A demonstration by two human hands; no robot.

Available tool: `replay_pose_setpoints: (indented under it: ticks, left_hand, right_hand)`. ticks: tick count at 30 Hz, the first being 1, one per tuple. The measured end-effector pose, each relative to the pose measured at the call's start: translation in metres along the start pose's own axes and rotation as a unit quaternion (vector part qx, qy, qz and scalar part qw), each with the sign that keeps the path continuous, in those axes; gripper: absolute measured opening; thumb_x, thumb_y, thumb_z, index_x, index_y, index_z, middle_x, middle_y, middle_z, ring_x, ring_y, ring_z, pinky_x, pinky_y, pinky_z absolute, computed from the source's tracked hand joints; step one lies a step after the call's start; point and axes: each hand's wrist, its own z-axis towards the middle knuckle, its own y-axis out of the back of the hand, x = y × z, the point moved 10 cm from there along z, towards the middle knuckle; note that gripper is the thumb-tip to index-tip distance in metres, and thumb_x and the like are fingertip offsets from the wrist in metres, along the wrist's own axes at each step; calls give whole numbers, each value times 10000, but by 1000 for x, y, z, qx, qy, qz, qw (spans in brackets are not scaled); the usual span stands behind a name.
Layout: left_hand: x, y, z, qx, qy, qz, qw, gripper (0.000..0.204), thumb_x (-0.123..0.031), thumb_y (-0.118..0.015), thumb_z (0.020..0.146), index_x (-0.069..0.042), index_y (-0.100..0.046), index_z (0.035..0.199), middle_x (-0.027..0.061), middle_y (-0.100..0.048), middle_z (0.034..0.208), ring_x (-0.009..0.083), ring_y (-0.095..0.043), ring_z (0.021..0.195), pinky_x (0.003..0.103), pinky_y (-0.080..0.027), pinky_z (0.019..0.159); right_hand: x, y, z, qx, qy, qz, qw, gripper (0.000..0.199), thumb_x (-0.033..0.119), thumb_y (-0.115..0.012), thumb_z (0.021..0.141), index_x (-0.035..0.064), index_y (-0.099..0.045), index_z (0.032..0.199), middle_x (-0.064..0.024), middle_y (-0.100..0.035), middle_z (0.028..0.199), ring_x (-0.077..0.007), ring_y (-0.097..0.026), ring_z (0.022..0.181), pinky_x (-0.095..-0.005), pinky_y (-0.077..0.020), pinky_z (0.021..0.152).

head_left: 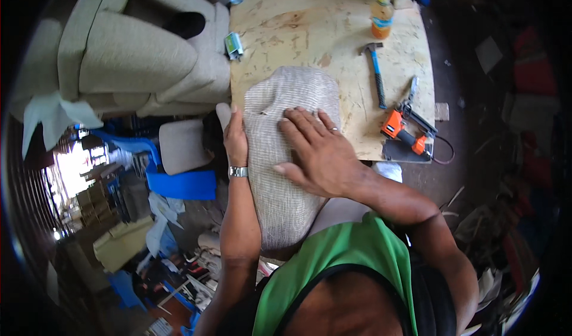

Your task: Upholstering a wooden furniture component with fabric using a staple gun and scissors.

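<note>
A padded cushion covered in grey-beige woven fabric (280, 97) lies lengthwise over the near edge of a plywood worktable (333, 32). My right hand (316, 151) presses flat on top of the cushion, fingers spread, a ring on one finger. My left hand (234, 134) grips the cushion's left side edge, with a metal watch on the wrist. The cushion's near end hangs off the table toward my body.
On the table lie a blue-handled hammer (375, 70), an orange and black staple gun (408, 130) with a hose, pliers (412, 88), an orange bottle (381, 17) and a small green packet (233, 45). A beige upholstered chair (131, 56) stands left; blue plastic chair (173, 181) and clutter lie below.
</note>
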Motion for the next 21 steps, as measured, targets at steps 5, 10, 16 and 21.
replay_pose_setpoints:
  ticks: [5, 10, 16, 21]
  left_hand:
    - [2, 13, -1, -12, 6, -67, 998, 595, -449, -514, 993, 63, -539, 1295, 134, -618, 1231, 215, -623, 1014, 318, -496, 878]
    - [-1, -22, 9, 191, 112, -297, 929, 648, -467, -528, 979, 62, -472, 1350, 151, -588, 1275, 229, -615, 1072, 353, -511, 932]
    - [13, -35, 15, 249, 226, -164, 927, 623, -463, -507, 990, 36, -466, 1361, 162, -607, 1248, 230, -604, 1111, 373, -527, 934]
    - [-30, -45, 33, 279, 51, 196, 939, 457, -273, -645, 932, 4, -573, 1287, 81, -649, 1169, 129, -583, 1009, 301, -471, 904]
  right_hand:
    - [11, -13, 20, 65, 75, -8, 995, 742, 520, -571, 887, -56, -463, 1342, -232, -470, 1402, -365, -420, 1350, -528, -275, 1137]
    - [21, -30, 34, 84, 98, -16, 991, 707, 495, -558, 891, -67, -487, 1315, -243, -501, 1372, -354, -448, 1331, -516, -268, 1148]
    - [20, -31, 47, 109, 96, -30, 989, 691, 479, -598, 864, -36, -502, 1314, -210, -502, 1384, -337, -441, 1341, -509, -268, 1153]
    - [19, -27, 42, 133, 89, -33, 987, 682, 469, -609, 851, -10, -501, 1324, -184, -496, 1398, -313, -428, 1351, -537, -249, 1149]
